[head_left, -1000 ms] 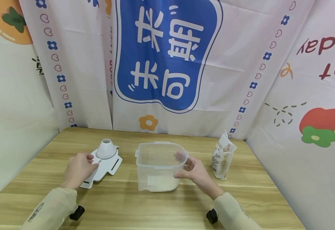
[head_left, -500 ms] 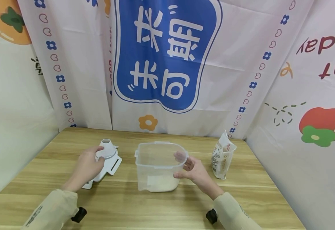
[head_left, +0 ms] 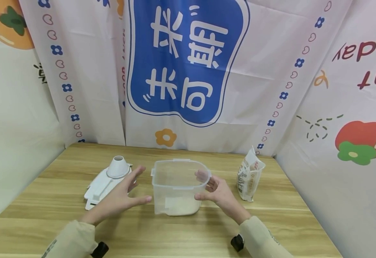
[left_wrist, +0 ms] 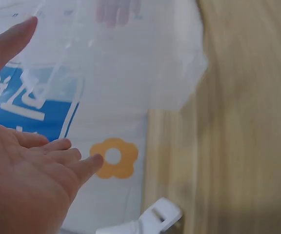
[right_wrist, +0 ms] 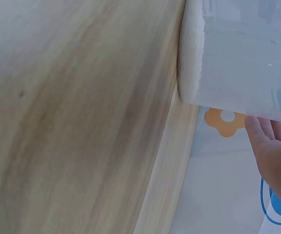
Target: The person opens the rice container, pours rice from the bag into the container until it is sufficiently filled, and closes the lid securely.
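A clear plastic container with a layer of white grainy stuff at its bottom stands mid-table. My right hand rests against its rounded right side, thumb in front and fingers behind; the right wrist view shows these fingers fairly straight along the wall. Just left of the container, my left hand is spread with thumb and fingers apart, holding nothing. Behind that hand lies a white lid-like piece with slotted flaps, partly hidden. On it stands a white hollow cone.
At the right of the wooden table a white printed packet stands upright. A patterned cloth hangs behind the table's back edge, with more cloth on both sides.
My left hand has moved from the white lid piece past the cone, then right toward the container, its fingers spreading. The right hand and container have stayed put.
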A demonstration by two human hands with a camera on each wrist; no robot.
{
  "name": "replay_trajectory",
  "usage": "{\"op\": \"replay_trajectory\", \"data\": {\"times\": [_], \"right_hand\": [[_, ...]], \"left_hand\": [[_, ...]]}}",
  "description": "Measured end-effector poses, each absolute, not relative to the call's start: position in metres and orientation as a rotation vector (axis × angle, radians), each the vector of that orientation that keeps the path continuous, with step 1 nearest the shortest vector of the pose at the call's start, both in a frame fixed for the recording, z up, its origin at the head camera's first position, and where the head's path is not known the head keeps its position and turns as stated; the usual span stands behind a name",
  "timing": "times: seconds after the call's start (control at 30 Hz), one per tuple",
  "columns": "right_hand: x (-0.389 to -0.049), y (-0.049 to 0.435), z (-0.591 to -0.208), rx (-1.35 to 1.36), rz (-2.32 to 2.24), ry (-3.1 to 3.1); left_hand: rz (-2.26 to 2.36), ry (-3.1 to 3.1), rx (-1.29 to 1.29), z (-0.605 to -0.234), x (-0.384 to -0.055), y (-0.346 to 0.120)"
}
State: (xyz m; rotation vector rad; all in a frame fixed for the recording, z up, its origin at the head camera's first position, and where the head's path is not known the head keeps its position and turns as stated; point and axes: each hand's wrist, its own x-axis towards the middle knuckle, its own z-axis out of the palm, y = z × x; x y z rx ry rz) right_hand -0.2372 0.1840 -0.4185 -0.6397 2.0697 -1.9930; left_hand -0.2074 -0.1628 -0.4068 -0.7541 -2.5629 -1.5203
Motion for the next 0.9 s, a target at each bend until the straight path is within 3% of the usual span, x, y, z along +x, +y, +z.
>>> {"op": "replay_trajectory", "data": {"times": [0.9], "right_hand": [[-0.238,0.186,-0.421,-0.640,-1.990,2.075]], "left_hand": [[-1.812,-2.489,-0.731,-0.436,-0.219,-0.136]]}}
